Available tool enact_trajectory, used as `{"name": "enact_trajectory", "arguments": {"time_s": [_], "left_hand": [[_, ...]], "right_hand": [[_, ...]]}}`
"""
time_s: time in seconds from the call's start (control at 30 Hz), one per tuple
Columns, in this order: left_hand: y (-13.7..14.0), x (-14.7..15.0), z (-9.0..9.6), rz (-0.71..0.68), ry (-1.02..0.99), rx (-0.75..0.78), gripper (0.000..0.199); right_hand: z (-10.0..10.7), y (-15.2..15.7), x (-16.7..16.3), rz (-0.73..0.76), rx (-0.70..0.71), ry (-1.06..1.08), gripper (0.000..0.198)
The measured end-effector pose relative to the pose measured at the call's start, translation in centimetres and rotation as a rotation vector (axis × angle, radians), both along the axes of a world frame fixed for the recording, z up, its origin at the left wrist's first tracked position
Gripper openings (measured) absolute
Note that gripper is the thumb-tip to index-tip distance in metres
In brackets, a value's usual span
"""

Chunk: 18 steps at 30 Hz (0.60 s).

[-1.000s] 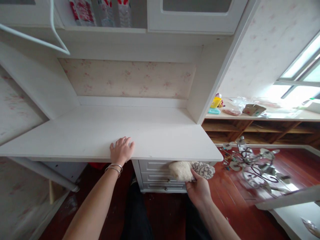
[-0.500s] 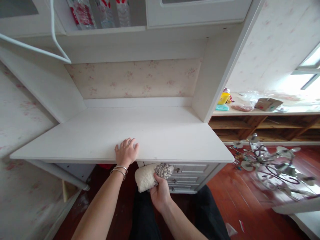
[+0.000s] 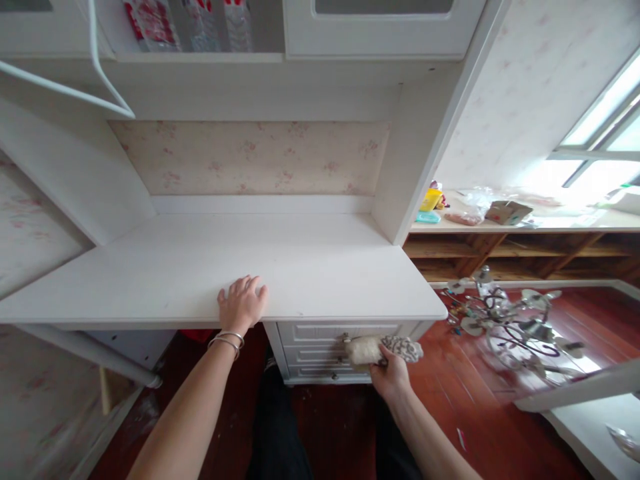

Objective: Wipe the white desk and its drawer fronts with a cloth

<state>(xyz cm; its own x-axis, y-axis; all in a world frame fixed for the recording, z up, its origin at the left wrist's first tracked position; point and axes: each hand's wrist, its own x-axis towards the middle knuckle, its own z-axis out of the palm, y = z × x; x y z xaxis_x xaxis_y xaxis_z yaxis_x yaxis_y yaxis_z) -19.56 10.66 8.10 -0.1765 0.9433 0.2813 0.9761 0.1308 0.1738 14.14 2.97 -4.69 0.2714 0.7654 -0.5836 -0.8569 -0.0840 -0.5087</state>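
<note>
No readable text anywhere: red print on the packets up on the shelf is too blurred, cardboard box likewise.

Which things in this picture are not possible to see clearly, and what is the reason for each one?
- Head view: the cloth is partly covered by the right hand; how far it touches the drawers is unclear.
- The lower drawers are hidden by the cloth and the hand.
- The bottles on the top shelf are cut off by the upper edge; labels unreadable.
- The small items on the wooden shelf are too small and washed out by window light.
- The left hand lies flat on the desk.
</note>
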Motion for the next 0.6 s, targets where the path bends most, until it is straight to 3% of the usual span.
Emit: {"name": "enact_trajectory", "arguments": {"time_s": [0.1,0.27,0.4,0.6], "left_hand": [[0.0,0.0,0.1,0.002,-0.002,-0.009,0.048],[-0.1,0.0,-0.1,0.004,-0.006,0.002,0.047],[-0.1,-0.1,-0.3,0.003,-0.001,0.018,0.047],[-0.1,-0.1,-0.4,0.002,0.002,0.026,0.047]], "right_hand": [[3.8,-0.2,1.7,-0.113,-0.071,0.004,0.036],[8.5,-1.5,0.4,-0.115,0.012,0.075,0.037],[9.2,-2.4,-3.5,-0.005,0.017,0.149,0.037],[8.6,-2.5,-12.2,0.213,0.066,0.319,0.029]]}}
